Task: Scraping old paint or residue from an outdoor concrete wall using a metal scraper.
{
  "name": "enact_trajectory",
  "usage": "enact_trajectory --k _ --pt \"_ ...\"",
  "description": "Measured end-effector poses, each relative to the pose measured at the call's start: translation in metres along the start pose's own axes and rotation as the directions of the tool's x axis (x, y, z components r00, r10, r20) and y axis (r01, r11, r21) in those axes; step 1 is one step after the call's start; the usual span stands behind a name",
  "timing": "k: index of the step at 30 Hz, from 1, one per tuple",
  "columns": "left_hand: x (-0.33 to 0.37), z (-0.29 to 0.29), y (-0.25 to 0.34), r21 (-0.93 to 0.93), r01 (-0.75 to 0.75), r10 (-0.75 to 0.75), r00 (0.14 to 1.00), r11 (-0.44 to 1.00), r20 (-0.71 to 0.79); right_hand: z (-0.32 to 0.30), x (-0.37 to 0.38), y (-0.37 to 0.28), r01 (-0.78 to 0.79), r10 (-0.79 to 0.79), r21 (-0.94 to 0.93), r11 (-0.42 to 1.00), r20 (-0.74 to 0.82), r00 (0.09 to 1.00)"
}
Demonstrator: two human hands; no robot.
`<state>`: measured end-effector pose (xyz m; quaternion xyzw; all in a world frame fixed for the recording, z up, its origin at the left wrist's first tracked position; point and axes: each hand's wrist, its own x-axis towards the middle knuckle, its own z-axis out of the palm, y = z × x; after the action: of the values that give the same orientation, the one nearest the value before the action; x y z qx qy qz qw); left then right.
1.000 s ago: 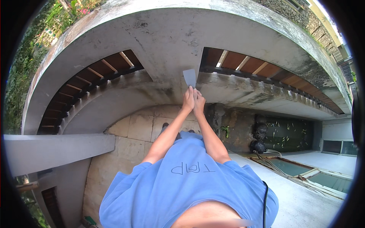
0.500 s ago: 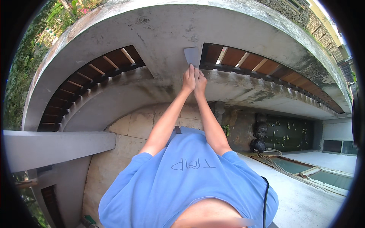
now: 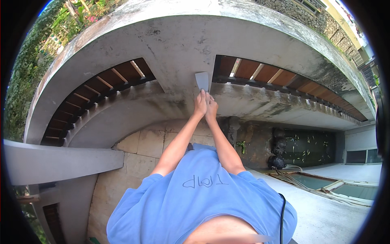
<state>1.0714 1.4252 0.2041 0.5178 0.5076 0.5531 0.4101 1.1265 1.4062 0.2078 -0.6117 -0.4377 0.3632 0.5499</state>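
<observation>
Stained gray wall (image 3: 178,51) stands ahead of left grip (image 3: 200,106) and right grip (image 3: 211,110), both wrapped around a putty knife (image 3: 202,81) poking forward. Pushed crooked, it might slip into the slatted opening (image 3: 246,70) on their right.

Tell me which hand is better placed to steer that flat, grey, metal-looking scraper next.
Probably the left hand: its fingertips sit slightly nearer the scraper's blade. The right hand grips a little farther back, though both hold the tool.
</observation>
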Motion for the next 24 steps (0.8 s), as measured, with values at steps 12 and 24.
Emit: enact_trajectory --k 12,24 --pt "0.013 -0.004 0.010 -0.078 0.010 -0.003 0.997 0.997 0.083 0.011 0.009 0.006 0.007 -0.012 -0.074 0.997 -0.063 0.998" --pt "0.030 -0.008 0.013 0.082 -0.203 0.201 0.979 0.976 0.032 0.022 0.023 0.003 0.123 -0.121 0.021 0.992 -0.084 0.989"
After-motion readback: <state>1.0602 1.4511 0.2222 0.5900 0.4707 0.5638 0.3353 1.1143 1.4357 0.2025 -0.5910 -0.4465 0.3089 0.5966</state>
